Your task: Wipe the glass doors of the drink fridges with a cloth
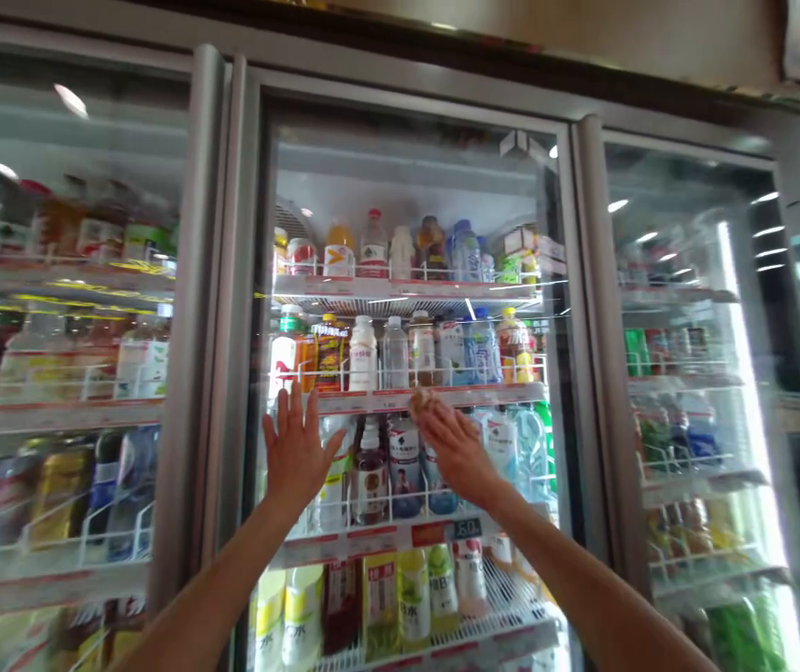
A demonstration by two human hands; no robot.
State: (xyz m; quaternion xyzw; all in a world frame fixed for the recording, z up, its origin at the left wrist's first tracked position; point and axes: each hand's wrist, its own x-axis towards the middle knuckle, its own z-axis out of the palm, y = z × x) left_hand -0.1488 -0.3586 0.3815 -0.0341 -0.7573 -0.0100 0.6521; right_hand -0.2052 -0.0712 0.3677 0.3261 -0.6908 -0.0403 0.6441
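Both my arms reach up to the glass door [400, 159] of a drinks fridge. On the left side of the glass, my left hand [296, 453] is raised with its fingers spread and nothing in it. My right hand [459, 448], near the middle of the door, presses a small crumpled brownish cloth [424, 401] against the pane. Its fingers lie over the cloth, and part of it shows at their tips. Behind the glass stand rows of bottles, among them a white bottle [363, 353] and a dark-labelled bottle [405, 457].
A tall metal handle [200, 308] runs down the left edge, and another upright [610, 355] stands on the right. Neighbouring fridge doors with stocked shelves lie on both sides. Wire shelf fronts [434, 401] carry price strips. Ceiling lights reflect in the glass.
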